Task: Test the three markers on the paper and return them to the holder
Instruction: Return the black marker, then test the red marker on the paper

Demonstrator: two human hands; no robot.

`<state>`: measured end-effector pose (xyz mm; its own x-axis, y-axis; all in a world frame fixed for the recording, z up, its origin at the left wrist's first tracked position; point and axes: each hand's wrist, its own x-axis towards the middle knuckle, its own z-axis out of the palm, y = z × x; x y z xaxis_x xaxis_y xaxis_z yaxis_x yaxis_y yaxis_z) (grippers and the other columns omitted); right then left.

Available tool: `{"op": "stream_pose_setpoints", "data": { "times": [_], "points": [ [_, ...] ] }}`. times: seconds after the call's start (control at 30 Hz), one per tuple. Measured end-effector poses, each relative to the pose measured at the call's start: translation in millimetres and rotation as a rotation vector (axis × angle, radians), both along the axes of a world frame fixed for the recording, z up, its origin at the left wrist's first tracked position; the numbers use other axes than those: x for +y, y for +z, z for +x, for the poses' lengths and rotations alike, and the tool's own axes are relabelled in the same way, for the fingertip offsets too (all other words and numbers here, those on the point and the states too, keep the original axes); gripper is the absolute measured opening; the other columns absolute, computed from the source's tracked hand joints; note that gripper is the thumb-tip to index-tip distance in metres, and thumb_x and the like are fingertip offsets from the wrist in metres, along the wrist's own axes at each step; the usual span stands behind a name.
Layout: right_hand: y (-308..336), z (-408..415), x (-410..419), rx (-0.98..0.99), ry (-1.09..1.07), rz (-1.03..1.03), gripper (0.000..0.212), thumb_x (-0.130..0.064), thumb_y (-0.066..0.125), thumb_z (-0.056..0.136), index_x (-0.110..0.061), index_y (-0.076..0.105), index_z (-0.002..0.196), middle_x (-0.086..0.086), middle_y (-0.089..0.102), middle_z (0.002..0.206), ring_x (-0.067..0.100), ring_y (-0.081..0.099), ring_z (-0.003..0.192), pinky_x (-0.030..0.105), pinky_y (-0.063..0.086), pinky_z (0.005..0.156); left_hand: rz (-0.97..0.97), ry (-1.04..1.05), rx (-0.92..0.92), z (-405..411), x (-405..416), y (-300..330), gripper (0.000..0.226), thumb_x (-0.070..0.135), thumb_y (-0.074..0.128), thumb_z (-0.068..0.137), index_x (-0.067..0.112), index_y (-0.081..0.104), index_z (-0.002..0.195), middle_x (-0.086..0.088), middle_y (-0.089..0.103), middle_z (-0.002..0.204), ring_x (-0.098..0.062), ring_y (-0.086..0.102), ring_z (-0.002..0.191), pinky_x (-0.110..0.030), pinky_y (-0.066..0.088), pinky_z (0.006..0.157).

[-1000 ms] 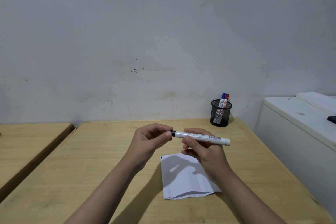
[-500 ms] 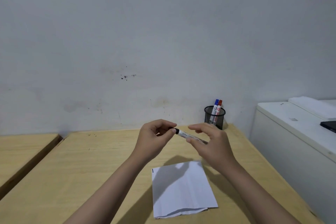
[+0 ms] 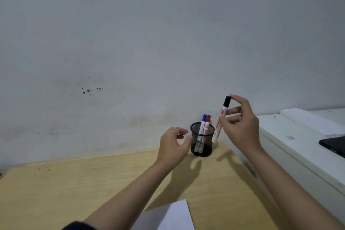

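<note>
My right hand (image 3: 240, 125) holds a white marker with a black cap (image 3: 221, 118) nearly upright, its lower end just right of and above the rim of the black mesh holder (image 3: 202, 145). Inside the holder stand a blue-capped marker (image 3: 203, 124) and a red-capped marker (image 3: 207, 125). My left hand (image 3: 172, 145) hovers just left of the holder with fingers curled apart, holding nothing; whether a fingertip touches the mesh I cannot tell. The white paper (image 3: 168, 217) lies on the wooden table (image 3: 74, 188) near the bottom edge.
A white cabinet (image 3: 298, 151) stands right of the table, with a dark flat object (image 3: 334, 145) on top. The grey wall (image 3: 130, 43) rises directly behind the holder. The table's left corner shows at the far left.
My right hand carried the capped black marker up and right to the holder and tilted it upright. My left hand let go of the cap end and moved beside the holder. The view tilted upward.
</note>
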<state>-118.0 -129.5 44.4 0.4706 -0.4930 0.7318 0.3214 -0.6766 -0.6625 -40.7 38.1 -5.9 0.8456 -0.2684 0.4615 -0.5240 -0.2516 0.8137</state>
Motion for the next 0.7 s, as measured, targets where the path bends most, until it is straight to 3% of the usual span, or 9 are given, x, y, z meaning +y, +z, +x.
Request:
{"op": "stream_pose_setpoints", "data": {
  "times": [0.13,0.23,0.4,0.57,0.63,0.7],
  "points": [
    [-1,35,-29,0.01,-0.034,0.044,0.049,-0.007,0.068,0.079,-0.027,0.049,0.12,-0.001,0.063,0.074,0.001,0.065,0.06,0.017,0.053,0.055,0.155,0.036,-0.074,31,-36,-12,0.033,0.032,0.064,0.081,0.013,0.065,0.108,-0.004,0.062,0.111,-0.016,0.058,0.1,-0.023,0.044,0.084],
    [-12,60,-41,0.062,-0.032,0.051,0.046,-0.005,0.067,0.079,-0.024,0.051,0.117,0.003,0.064,0.07,0.002,0.065,0.058,0.013,0.051,0.054,0.221,0.032,-0.113,46,-52,-20,0.034,0.033,0.06,0.084,0.01,0.065,0.109,-0.007,0.062,0.114,-0.02,0.057,0.107,-0.026,0.043,0.089],
    [-42,88,-46,0.378,0.013,-0.012,0.045,-0.005,0.063,0.077,-0.021,0.045,0.116,0.008,0.063,0.067,0.019,0.064,0.061,0.028,0.048,0.051,0.21,0.065,-0.119,59,-59,-29,0.032,0.031,0.061,0.084,0.008,0.069,0.105,-0.006,0.068,0.107,-0.021,0.06,0.103,-0.03,0.048,0.087],
    [-53,110,-55,0.591,-0.006,-0.043,0.051,-0.006,0.069,0.069,-0.013,0.044,0.113,0.014,0.061,0.092,0.022,0.058,0.076,0.022,0.036,0.05,0.21,0.072,-0.165,63,-63,-29,0.03,0.031,0.064,0.082,0.008,0.07,0.1,-0.004,0.069,0.108,-0.02,0.058,0.105,-0.023,0.042,0.084],
    [-53,115,-57,0.645,-0.044,-0.062,0.052,-0.009,0.07,0.068,-0.013,0.047,0.114,0.015,0.057,0.104,0.025,0.056,0.085,0.027,0.042,0.057,0.211,0.072,-0.178,64,-63,-29,0.03,0.029,0.064,0.082,0.007,0.07,0.1,-0.004,0.069,0.111,-0.019,0.058,0.106,-0.02,0.038,0.083],
    [-51,116,-56,0.657,-0.113,-0.095,0.05,-0.016,0.069,0.071,-0.017,0.049,0.116,0.012,0.051,0.11,0.026,0.054,0.095,0.037,0.05,0.073,0.202,0.064,-0.18,64,-63,-30,0.029,0.028,0.065,0.081,0.006,0.07,0.099,-0.005,0.069,0.11,-0.019,0.059,0.106,-0.02,0.039,0.085]
  ]
}}
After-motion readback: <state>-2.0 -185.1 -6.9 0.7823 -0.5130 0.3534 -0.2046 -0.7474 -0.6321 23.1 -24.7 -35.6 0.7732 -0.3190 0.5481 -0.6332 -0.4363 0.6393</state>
